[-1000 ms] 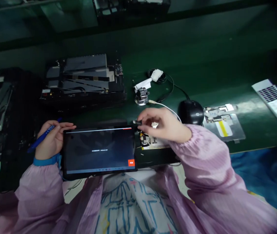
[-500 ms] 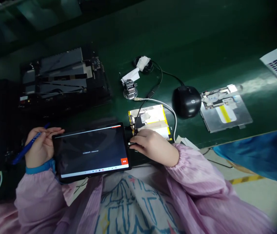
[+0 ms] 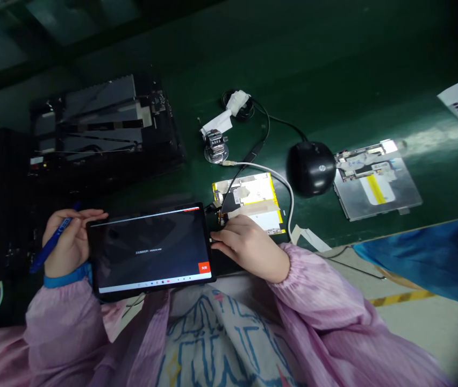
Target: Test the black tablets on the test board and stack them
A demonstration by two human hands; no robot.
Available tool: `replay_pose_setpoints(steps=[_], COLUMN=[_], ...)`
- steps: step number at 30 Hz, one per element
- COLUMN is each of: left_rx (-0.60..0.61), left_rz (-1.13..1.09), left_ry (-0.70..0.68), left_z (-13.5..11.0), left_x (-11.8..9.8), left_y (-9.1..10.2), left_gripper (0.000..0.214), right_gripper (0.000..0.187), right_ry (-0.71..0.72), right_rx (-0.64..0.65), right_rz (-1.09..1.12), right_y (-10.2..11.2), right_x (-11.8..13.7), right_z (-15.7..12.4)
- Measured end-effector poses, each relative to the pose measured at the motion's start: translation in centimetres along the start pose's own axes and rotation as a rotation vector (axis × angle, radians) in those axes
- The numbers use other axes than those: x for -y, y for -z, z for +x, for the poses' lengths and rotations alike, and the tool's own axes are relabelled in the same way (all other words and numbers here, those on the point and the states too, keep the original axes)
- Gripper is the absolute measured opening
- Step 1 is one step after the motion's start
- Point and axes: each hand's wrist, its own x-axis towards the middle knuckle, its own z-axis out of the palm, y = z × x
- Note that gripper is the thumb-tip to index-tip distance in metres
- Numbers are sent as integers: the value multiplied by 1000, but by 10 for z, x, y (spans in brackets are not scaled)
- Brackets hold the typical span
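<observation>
A dark tablet (image 3: pixel 152 244), with its screen lit, is tilted in front of my body. At its left edge is my left hand (image 3: pixel 68 247), with a blue pen (image 3: pixel 49 250) held between thumb and fingers. My right hand (image 3: pixel 249 244) pinches a small light-coloured plug (image 3: pixel 212 240), mostly hidden by the fingertips, against the tablet's right edge. Just above those fingers, a black cable plug (image 3: pixel 213 207) lies by the same edge. Behind my right hand rests a flat battery-like part (image 3: pixel 259 191) with yellow edges and tape.
A chrome tally counter (image 3: pixel 215 142) stands beyond the tablet, near a coiled black cable (image 3: pixel 243 110) and a white cable (image 3: pixel 283 180). Farther right are a rounded black HP device (image 3: pixel 312 167) and a metal plate (image 3: pixel 404 185). Stacked dark device parts (image 3: pixel 104 134) occupy the left.
My right hand has shifted slightly left, bringing the plug against the tablet's edge. The blue pen has tilted a little in my left hand. The screen looks the same.
</observation>
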Motion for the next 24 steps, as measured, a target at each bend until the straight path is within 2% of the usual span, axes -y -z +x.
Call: replay_pose_setpoints(steps=[5, 9, 11, 17, 24], left_rx=[91, 43, 61, 21, 5], left_rz=[30, 21, 6, -193, -306], left_ry=[-57, -55, -46, -172, -118], left_z=[-1, 2, 2, 6, 2], left_x=[2, 6, 8, 22, 29], left_y=[1, 5, 6, 7, 15], left_gripper=[34, 31, 27, 29, 25], right_gripper=[12, 13, 14, 12, 13], right_ry=[28, 44, 47, 30, 60], right_rx=[69, 143, 142, 127, 126], right_rz=[-72, -127, -137, -120, -152], right_y=[5, 7, 7, 7, 12], right_x=[7, 12, 13, 13, 19], right_z=[6, 10, 10, 6, 6])
